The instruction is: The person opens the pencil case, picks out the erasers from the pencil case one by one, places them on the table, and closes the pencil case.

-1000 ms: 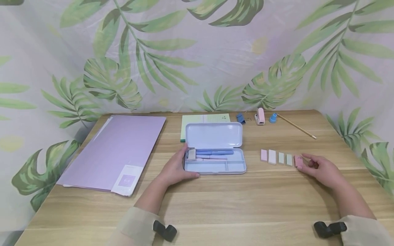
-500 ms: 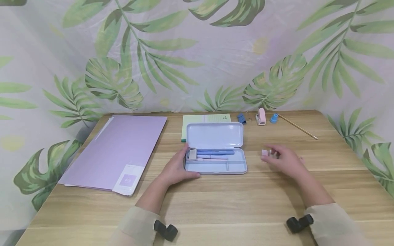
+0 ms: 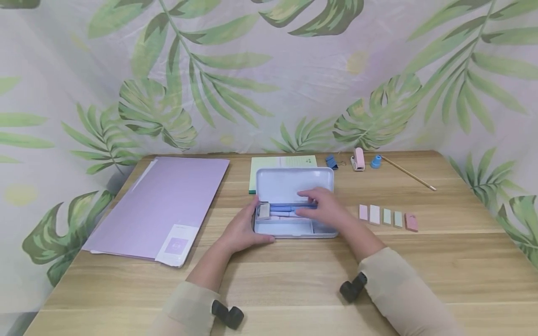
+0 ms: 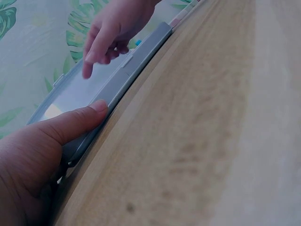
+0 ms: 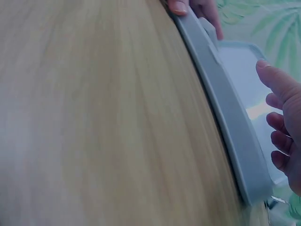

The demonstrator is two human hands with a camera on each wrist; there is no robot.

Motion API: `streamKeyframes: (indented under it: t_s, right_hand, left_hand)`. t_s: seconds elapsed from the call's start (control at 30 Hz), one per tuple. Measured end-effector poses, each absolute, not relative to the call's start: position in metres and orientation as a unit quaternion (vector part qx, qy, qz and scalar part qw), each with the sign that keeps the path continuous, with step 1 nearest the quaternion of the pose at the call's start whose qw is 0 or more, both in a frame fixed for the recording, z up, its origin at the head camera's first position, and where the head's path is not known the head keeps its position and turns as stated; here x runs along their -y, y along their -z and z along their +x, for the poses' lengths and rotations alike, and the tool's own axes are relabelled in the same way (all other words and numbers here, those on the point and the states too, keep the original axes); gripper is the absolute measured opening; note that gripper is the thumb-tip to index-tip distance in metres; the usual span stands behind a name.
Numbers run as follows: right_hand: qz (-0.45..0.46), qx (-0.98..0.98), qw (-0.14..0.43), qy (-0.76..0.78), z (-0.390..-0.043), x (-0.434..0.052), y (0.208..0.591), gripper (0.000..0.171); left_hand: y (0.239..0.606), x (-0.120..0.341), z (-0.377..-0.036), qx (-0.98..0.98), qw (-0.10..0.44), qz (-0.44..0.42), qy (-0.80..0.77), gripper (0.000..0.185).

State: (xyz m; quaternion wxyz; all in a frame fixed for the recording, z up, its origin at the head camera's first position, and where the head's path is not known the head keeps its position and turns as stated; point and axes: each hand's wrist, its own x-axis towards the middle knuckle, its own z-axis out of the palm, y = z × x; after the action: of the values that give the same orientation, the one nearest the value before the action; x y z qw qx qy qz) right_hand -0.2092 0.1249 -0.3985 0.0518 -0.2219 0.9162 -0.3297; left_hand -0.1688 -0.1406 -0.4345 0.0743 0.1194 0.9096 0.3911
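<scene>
A pale blue pencil case (image 3: 279, 185) stands on the table with its lid raised. My left hand (image 3: 237, 230) grips its left end, thumb along the front edge. Inside, blue and pink pens (image 3: 279, 209) lie beside a whitish block (image 3: 264, 211) in the rear section. Above the right part of the case hovers my right hand (image 3: 325, 209), thumb and index finger apart. The right wrist view shows that hand (image 5: 287, 125) with nothing between thumb and fingers, the other fingers loosely bent. It hides part of the case's right side.
Right of the case stand several small pastel blocks (image 3: 375, 214) in a row. Behind are a green notepad (image 3: 290, 161), blue binder clip (image 3: 331, 162), pink stapler (image 3: 358, 160), blue cone-shaped piece (image 3: 376, 162) and pencil (image 3: 409, 173). A purple folder (image 3: 168, 200) lies left.
My right hand has left the pink block at the row's right end and swept left over the row to the pencil case. My left hand has stayed on the case.
</scene>
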Motion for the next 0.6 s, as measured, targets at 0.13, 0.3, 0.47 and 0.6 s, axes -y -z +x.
streamKeyframes:
  t_s: [0.13,0.3,0.47,0.6]
  right_hand:
    - [-0.242,-0.916,0.052,0.316,-0.212,-0.102,0.401,0.056]
    - [-0.248,-0.919,0.058,0.3,-0.212,-0.077,0.405,0.057]
    - [-0.247,-0.926,0.059,0.278,-0.211,-0.061,0.408,0.061]
    - [-0.25,-0.93,0.059,0.264,-0.212,-0.054,0.409,0.06]
  left_hand:
    - [0.435,0.141,-0.169,-0.908,0.07,0.123,-0.394,0.126]
    - [0.434,0.141,-0.169,-0.905,0.063,0.131,-0.399,0.126]
    - [0.434,0.141,-0.168,-0.903,0.065,0.135,-0.403,0.125]
    - [0.435,0.141,-0.169,-0.904,0.07,0.131,-0.401,0.126]
